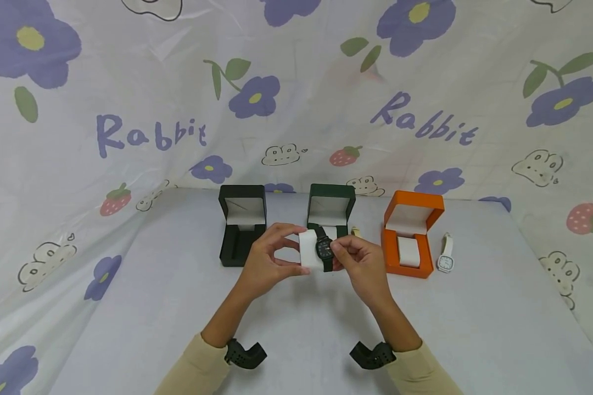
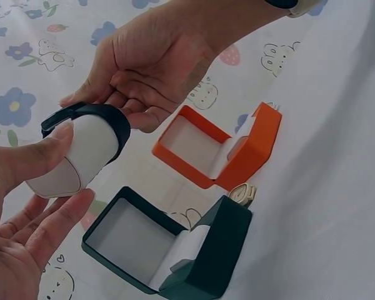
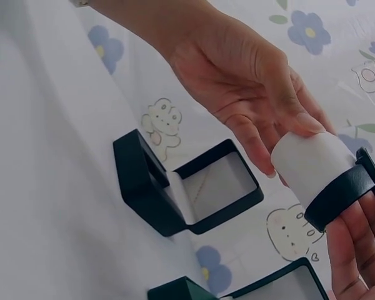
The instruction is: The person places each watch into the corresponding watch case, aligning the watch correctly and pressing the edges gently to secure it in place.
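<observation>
My left hand (image 1: pixel 264 266) grips a white watch cushion (image 1: pixel 308 250) by its end, thumb on one side and fingers on the other. A black wristwatch (image 1: pixel 324 249) with a dark dial is wrapped around the cushion's other end. My right hand (image 1: pixel 368 269) pinches the watch at its case, as the head view shows. In the left wrist view, the black strap (image 2: pixel 115 128) loops round the cushion. Both hands hold the pair above the table, in front of an open green watch box (image 1: pixel 332 190).
An open black box (image 1: pixel 242 190) without a cushion stands left. To the right, an open orange box (image 1: pixel 389 258) holds a white cushion (image 1: pixel 408 252). A white-strapped watch (image 1: pixel 445 260) lies beside it. A gold-coloured watch (image 1: pixel 356 231) lies between the green and orange boxes.
</observation>
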Demonstrator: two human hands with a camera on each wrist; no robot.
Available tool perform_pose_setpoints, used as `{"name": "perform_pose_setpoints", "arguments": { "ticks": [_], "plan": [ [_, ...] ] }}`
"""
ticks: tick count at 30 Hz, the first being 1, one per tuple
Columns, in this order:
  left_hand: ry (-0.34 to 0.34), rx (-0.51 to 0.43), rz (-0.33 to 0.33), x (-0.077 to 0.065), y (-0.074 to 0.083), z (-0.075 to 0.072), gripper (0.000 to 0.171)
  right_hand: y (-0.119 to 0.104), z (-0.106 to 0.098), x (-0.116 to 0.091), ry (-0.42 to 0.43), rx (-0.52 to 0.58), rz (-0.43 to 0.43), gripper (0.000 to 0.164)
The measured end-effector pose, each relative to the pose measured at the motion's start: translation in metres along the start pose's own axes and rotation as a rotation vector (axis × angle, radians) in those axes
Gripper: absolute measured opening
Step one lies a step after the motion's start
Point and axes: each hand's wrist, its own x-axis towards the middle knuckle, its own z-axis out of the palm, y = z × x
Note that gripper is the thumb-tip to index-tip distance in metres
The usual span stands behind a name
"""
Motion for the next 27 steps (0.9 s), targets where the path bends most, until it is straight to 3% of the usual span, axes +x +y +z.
{"name": "perform_pose_setpoints", "arguments": {
  "ticks": [13, 19, 23, 27],
  "plan": [
    [-0.003, -0.003, -0.029, 0.001, -0.002, -0.001, 0.071, -0.006, 0.003, -0.003, 0.04, -0.037, 0.047, 0.018],
    [-0.013, -0.01, -0.012, 0.003, -0.005, -0.008, 0.072, -0.004, -0.004, -0.002, -0.082, -0.018, 0.039, 0.018],
    [-0.012, -0.023, -0.009, 0.003, -0.005, -0.011, 0.073, -0.003, -0.009, 0.001, -0.188, -0.007, 0.011, 0.027],
    [-0.006, -0.033, -0.011, 0.002, -0.003, -0.012, 0.073, -0.002, -0.011, 0.002, -0.221, -0.009, -0.018, 0.03]
  ]
}}
